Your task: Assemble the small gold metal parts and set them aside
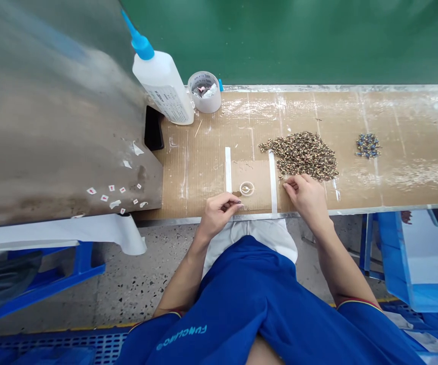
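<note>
Your left hand (pixel 217 215) is closed to a pinch, thumb and forefinger meeting just at the near left of the cardboard pad (pixel 251 185). Whether the pinch has hold of a small part, I cannot tell. Your right hand (pixel 306 197) is half curled, its fingertips (pixel 288 186) at the near edge of the pile of small gold-toned metal parts (pixel 302 154). I cannot tell whether it has hold of anything.

Between your hands, a small round transparent ring (pixel 247 188) lies flat on the pad. White tape strips (pixel 227 170) (pixel 272 182) run along the pad's left and right sides, limiting your lateral working room there. The right strip passes just beside the metal pile and your right fingers.

Both hands work close to the bench's near metal edge (pixel 188 220); your wrists project past it. A smaller pile of blue-and-gold parts (pixel 368 146) sits well to the right, with a gap of board after the larger pile. Toward the far left stand a white glue bottle with a blue nozzle (pixel 161 81) and a tape roll (pixel 204 92), both well beyond your hands. A grey metal panel (pixel 51 101) bounds the bench on your left.
</note>
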The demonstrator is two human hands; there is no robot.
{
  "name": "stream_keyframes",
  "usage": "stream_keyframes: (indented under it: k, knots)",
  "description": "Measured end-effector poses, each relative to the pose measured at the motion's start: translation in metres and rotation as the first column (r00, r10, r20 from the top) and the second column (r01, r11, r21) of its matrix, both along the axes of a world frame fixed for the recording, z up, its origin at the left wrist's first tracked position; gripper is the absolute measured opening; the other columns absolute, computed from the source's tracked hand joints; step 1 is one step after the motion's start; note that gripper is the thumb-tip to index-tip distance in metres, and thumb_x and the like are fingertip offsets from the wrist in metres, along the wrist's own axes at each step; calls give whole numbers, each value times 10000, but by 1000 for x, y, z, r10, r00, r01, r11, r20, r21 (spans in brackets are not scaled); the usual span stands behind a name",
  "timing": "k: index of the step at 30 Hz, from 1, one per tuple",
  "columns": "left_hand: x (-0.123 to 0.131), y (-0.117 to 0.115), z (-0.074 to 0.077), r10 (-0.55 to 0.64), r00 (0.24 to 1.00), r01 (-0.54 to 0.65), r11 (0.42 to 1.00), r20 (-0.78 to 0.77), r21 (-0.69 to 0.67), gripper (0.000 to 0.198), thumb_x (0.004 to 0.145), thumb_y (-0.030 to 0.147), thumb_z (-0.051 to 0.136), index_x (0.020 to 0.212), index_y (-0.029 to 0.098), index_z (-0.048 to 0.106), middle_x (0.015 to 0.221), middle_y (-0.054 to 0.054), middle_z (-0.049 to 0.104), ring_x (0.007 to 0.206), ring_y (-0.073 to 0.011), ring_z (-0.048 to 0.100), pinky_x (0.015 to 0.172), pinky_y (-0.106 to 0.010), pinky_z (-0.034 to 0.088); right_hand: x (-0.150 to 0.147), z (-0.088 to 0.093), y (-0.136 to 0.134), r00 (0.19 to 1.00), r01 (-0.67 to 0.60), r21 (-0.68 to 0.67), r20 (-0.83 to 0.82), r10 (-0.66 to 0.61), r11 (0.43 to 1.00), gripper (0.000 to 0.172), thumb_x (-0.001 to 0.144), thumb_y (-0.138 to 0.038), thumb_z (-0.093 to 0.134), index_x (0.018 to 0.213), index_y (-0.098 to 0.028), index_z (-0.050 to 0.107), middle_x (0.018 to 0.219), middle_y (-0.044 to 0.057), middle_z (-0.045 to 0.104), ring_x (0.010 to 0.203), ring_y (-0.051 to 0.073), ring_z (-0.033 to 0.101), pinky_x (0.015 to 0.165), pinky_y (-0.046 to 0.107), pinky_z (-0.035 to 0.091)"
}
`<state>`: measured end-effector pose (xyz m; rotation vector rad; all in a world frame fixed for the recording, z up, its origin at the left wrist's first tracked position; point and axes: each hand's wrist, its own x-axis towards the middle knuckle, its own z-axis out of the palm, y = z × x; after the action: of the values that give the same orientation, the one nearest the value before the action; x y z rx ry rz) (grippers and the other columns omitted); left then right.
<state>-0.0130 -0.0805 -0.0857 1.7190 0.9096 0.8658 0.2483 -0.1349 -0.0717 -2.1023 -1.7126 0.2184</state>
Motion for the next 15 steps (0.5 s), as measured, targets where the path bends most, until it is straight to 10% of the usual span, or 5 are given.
stream_keyframes:
  k: [9, 15]
  knots:
    - [-4, 3, 2, -82, 997, 81, 994, -1, 68, 144, 933, 240, 640, 843, 175, 731, 759, -39, 722, 678, -138, 659, 597, -236, 493, 13, 1, -28, 950, 193, 48, -258, -175, 980, 191, 866, -343, 599, 839, -195, 716, 803, 102, 749, 676, 245, 672, 655, 402, 555]
    - [1, 0, 3, -107, 993, 112, 986, -51, 123, 180, 918, 262, 676, 766, 166, 679, 683, -12, 655, 566, -107, 563, 537, -220, 426, -39, -2, -31, 709, 198, 62, -698, -99, 978, 234, 851, -438, 707, 866, -206, 724, 770, 54, 758, 647, 200, 700, 583, 325, 583]
